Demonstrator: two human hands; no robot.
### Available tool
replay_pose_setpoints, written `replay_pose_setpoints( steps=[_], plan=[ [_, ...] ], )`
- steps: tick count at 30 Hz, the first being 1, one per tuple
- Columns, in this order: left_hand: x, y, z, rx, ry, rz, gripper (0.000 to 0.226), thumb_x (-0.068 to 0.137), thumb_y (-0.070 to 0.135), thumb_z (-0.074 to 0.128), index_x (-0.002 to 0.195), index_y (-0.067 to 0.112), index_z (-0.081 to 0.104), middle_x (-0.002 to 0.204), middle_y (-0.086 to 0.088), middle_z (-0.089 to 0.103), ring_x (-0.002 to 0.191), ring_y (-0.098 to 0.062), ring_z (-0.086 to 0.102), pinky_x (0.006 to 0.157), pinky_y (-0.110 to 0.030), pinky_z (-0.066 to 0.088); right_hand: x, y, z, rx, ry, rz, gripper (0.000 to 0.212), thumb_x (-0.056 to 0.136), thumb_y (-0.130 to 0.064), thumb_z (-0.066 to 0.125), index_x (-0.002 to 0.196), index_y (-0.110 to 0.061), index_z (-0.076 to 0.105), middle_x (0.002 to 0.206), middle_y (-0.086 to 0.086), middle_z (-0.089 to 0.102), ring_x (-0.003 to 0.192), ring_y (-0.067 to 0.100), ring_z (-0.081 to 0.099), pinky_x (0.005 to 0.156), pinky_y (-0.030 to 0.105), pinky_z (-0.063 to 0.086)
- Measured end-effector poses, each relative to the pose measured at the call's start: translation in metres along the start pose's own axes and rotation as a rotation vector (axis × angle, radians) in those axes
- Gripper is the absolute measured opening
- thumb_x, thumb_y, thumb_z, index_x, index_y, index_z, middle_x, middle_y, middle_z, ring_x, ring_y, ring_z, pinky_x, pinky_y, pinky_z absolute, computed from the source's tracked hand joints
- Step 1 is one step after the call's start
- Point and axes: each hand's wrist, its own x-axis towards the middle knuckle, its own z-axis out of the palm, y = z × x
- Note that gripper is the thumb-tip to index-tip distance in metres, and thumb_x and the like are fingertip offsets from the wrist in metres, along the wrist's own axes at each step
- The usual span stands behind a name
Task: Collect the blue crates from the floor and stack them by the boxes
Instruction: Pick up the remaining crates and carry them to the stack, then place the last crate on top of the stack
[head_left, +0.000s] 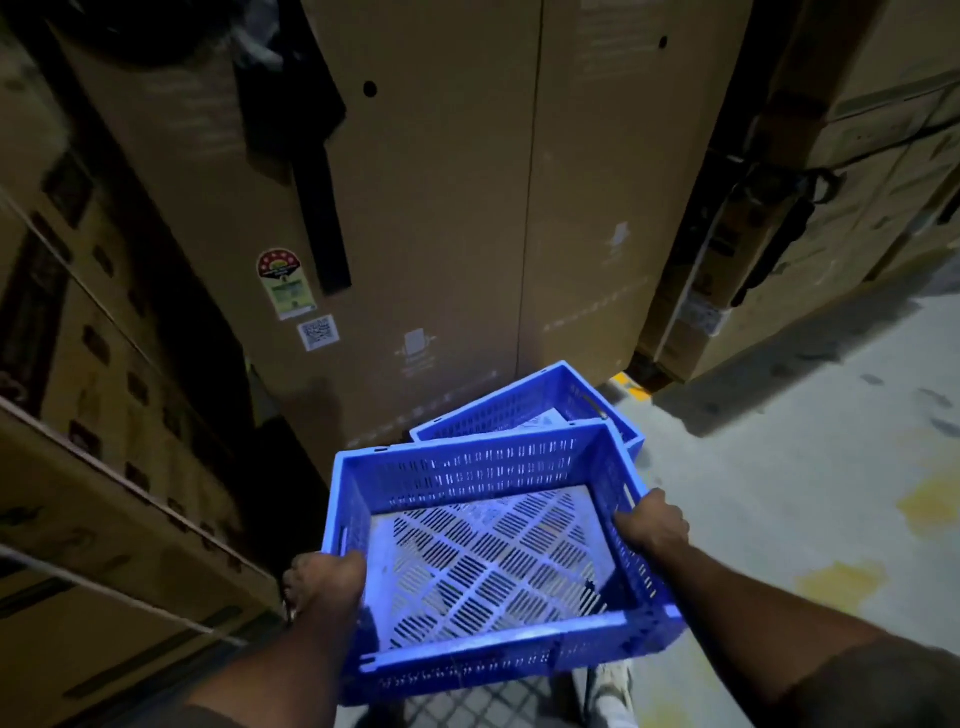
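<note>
I carry an empty blue slotted crate (483, 551) in front of me, tilted a little. My left hand (324, 584) grips its left rim and my right hand (652, 525) grips its right rim by the handle slot. A second blue crate (524, 405) sits on the floor just beyond it, against the foot of a tall cardboard box (441, 208). Something white lies inside that second crate; the held crate covers most of it.
Stacked cardboard boxes (93, 415) wall in the left side, and more boxes (857, 208) stand at the right rear. Grey concrete floor (805, 467) with yellowish stains spreads to the right. A yellow floor mark (631, 387) shows by the big box's corner.
</note>
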Motion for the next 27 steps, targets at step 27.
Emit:
replay_pose_setpoints(
  steps=[27],
  plan=[
    [-0.124,0.176,0.166,0.905,-0.528,0.722,0.040,0.082,0.042,0.062,0.115,0.020,0.059,0.121,-0.006,0.064,0.117,-0.027,0.057,0.092,-0.032,0.044,0.218,-0.052,-0.014,-0.949,-0.530,-1.239,0.033,0.088,-0.027,0.052,0.119,-0.012,0.052,0.121,0.015,0.059,0.115,0.033,0.057,0.095,0.043,0.045]
  ],
)
